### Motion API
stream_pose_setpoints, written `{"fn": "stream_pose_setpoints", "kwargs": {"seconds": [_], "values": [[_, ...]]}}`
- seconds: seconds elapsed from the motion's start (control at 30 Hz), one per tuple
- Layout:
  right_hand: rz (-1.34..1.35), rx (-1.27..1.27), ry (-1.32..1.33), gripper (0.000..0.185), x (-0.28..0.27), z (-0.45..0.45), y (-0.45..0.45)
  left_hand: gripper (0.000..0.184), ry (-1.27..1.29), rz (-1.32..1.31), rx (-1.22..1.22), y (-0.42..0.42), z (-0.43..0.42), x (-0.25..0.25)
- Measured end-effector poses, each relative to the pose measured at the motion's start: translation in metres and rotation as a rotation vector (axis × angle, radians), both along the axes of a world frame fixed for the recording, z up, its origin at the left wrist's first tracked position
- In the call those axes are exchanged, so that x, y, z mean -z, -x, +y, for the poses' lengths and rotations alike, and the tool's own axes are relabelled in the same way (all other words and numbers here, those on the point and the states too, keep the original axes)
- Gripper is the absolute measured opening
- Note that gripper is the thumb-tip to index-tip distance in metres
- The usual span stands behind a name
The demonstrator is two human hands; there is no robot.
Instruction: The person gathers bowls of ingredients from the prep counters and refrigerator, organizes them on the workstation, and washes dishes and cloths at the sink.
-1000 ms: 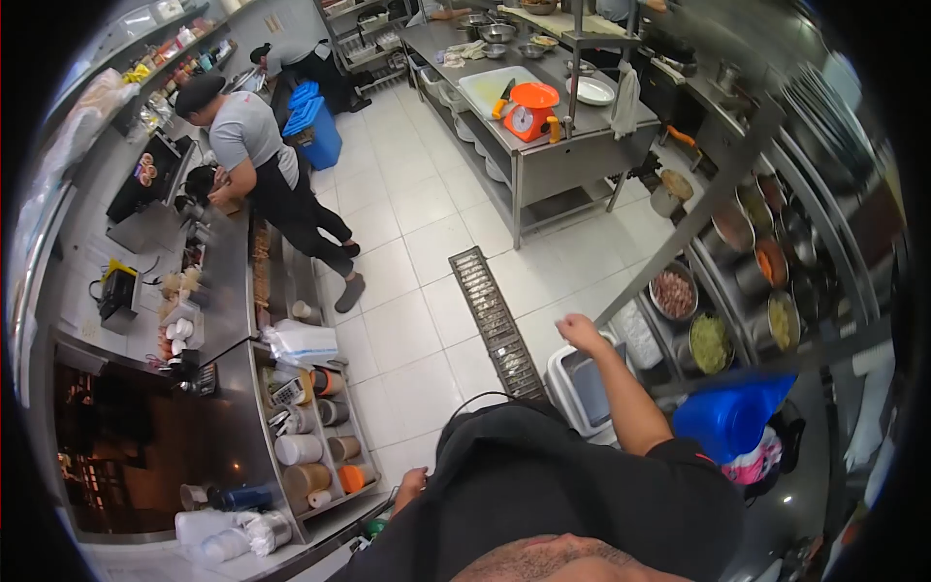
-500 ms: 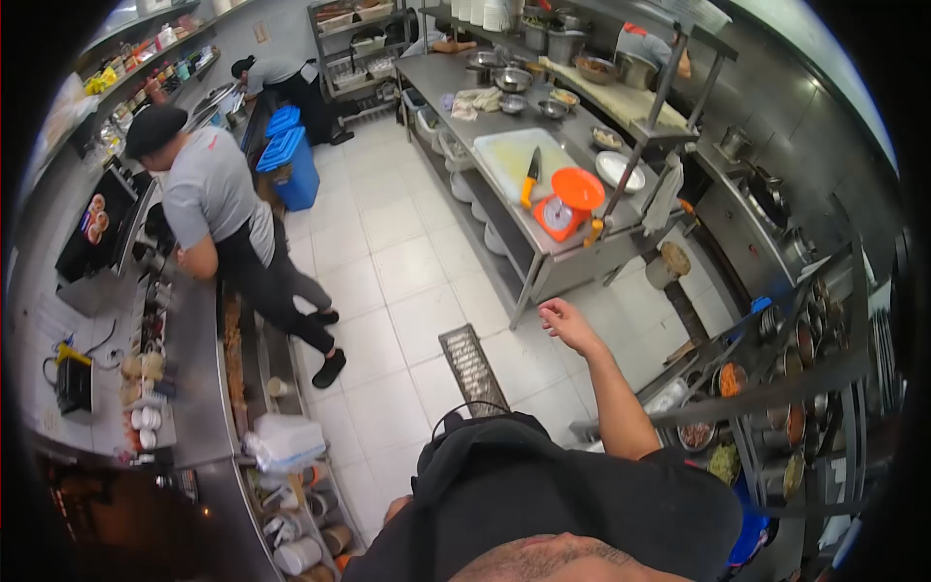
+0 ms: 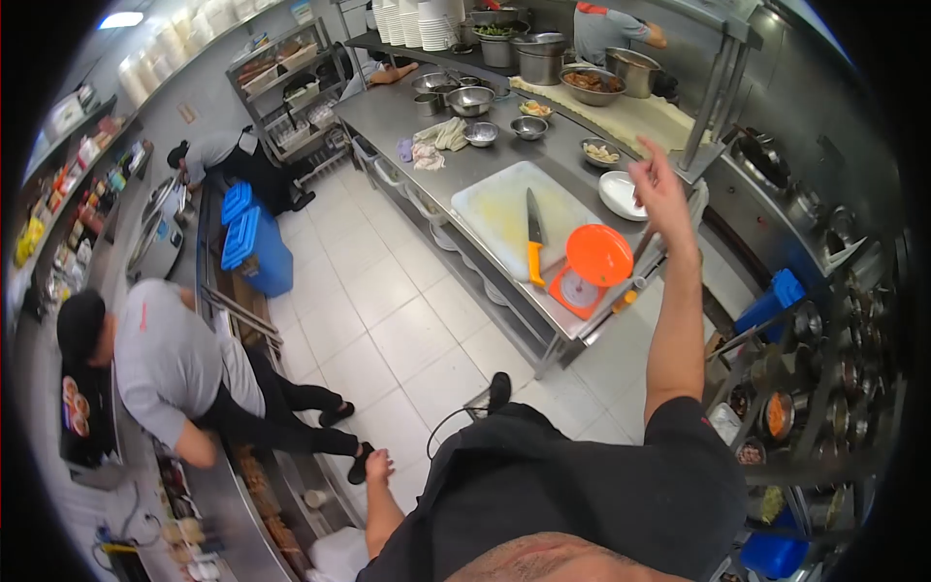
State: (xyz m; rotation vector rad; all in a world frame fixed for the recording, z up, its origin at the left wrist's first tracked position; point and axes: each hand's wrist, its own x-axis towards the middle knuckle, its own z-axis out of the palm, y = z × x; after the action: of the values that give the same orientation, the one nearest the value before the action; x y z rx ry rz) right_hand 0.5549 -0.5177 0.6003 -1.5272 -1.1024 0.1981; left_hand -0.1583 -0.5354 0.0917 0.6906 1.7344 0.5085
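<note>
My right hand (image 3: 662, 194) is raised at the near end of the steel worktable, its fingers apart and nothing in it. From this angle it overlaps the edge of a white plate (image 3: 621, 197); whether they touch I cannot tell. Close by stands an orange kitchen scale (image 3: 579, 289) with an orange pan (image 3: 598, 254) on top. A knife with a yellow handle (image 3: 534, 238) lies on the white cutting board (image 3: 495, 209). Low at my left side hangs my left hand (image 3: 379, 466), fingers loosely bent and seemingly holding nothing.
A co-worker in a grey shirt (image 3: 170, 344) stands at the left counter; another person (image 3: 218, 153) bends farther back. Blue bins (image 3: 257, 252) stand on the tiled floor. Metal bowls (image 3: 470, 100) and a cloth (image 3: 441, 134) sit on the worktable (image 3: 388, 126). Racks of food containers (image 3: 776, 412) are at right.
I have moved closer to the worktable and my view has turned. My right hand has risen from beside the table's corner toward the plate. My left hand has come into fuller view.
</note>
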Motion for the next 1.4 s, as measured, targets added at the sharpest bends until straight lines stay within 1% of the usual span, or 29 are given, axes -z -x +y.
{"fn": "stream_pose_setpoints", "kwargs": {"seconds": [0.03, 0.07, 0.1, 0.13, 0.17, 0.2, 0.27, 0.37, 0.57, 0.7, 0.73, 0.83, 0.87, 0.9, 0.93, 0.97, 1.0, 1.03, 1.1, 1.2, 1.23, 1.33, 1.37, 1.4], "values": [[-0.010, 0.037, -0.010, 0.048, -0.009, 0.024, -0.015, 0.028, 0.033, -0.047, 0.015, -0.002, 0.017, 0.011], [-0.031, 0.077, -0.032, 0.049, -0.025, 0.051, -0.034, 0.029, 0.026, -0.024, -0.031, -0.023, 0.023, 0.015], [-0.130, 0.133, -0.003, 0.051, -0.037, 0.074, -0.053, 0.030, -0.287, 0.194, 0.574, -0.027, 0.022, 0.005], [-0.219, 0.187, 0.042, 0.052, -0.042, 0.093, -0.069, 0.031, -0.743, 0.529, 0.985, -0.029, 0.024, 0.002], [-0.313, 0.242, 0.089, 0.054, -0.042, 0.114, -0.086, 0.031, -0.226, 0.264, 0.794, -0.043, 0.021, 0.003], [-0.350, 0.291, 0.125, 0.051, -0.042, 0.134, -0.102, 0.031, 0.080, 0.139, 0.565, -0.052, 0.029, -0.001], [-0.444, 0.383, 0.240, 0.045, -0.040, 0.159, -0.127, 0.032, 0.212, 0.088, 0.493, -0.059, 0.059, -0.004], [-0.361, 0.344, 0.212, 0.032, -0.032, 0.181, -0.131, 0.032, 0.244, 0.055, 0.510, -0.081, 0.124, -0.003], [-0.164, 0.440, 0.169, 0.023, -0.030, 0.199, -0.118, 0.034, 0.329, 0.027, 0.614, -0.119, 0.280, 0.007], [-0.005, 0.546, 0.051, 0.020, -0.046, 0.211, -0.097, 0.035, 0.370, 0.007, 0.605, -0.137, 0.425, 0.012], [-0.021, 0.578, 0.023, 0.021, -0.051, 0.211, -0.097, 0.035, 0.362, 0.010, 0.590, -0.140, 0.470, 0.012], [-0.057, 0.674, -0.062, 0.022, -0.080, 0.220, -0.107, 0.036, 0.270, -0.008, 0.511, -0.174, 0.605, 0.011], [-0.102, 0.719, -0.059, 0.024, -0.087, 0.228, -0.117, 0.033, 0.164, -0.032, 0.544, -0.186, 0.646, 0.008], [-0.147, 0.762, -0.058, 0.025, -0.094, 0.238, -0.133, 0.031, 0.105, -0.053, 0.543, -0.202, 0.684, 0.002], [-0.195, 0.803, -0.059, 0.026, -0.101, 0.247, -0.149, 0.030, 0.059, -0.020, 0.589, -0.218, 0.717, -0.003], [-0.218, 0.832, -0.008, 0.031, -0.107, 0.257, -0.163, 0.029, 0.005, -0.036, 0.587, -0.236, 0.738, -0.017], [-0.243, 0.858, 0.040, 0.036, -0.113, 0.268, -0.178, 0.026, -0.038, -0.032, 0.605, -0.252, 0.756, -0.025], [-0.324, 0.922, 0.091, 0.038, -0.112, 0.277, -0.200, 0.025, -0.046, -0.056, 0.608, -0.267, 0.768, -0.030], [-0.475, 1.045, 0.195, 0.044, -0.093, 0.290, -0.238, 0.025, -0.038, -0.104, 0.618, -0.284, 0.784, -0.031], [-0.364, 0.952, 0.224, 0.046, -0.078, 0.304, -0.244, 0.027, 0.070, -0.160, 0.675, -0.294, 0.781, -0.006], [-0.349, 0.907, 0.103, 0.043, -0.070, 0.303, -0.251, 0.028, 0.105, -0.149, 0.696, -0.294, 0.771, 0.002], [-0.010, 1.092, 0.098, 0.043, -0.091, 0.318, -0.221, 0.027, 0.247, -0.193, 0.770, -0.261, 0.731, 0.032], [0.207, 1.114, -0.078, 0.045, -0.088, 0.317, -0.235, 0.029, 0.330, -0.160, 0.801, -0.250, 0.717, 0.037], [0.306, 1.103, -0.099, 0.049, -0.087, 0.309, -0.253, 0.033, 0.398, -0.153, 0.902, -0.236, 0.707, 0.040]]}}
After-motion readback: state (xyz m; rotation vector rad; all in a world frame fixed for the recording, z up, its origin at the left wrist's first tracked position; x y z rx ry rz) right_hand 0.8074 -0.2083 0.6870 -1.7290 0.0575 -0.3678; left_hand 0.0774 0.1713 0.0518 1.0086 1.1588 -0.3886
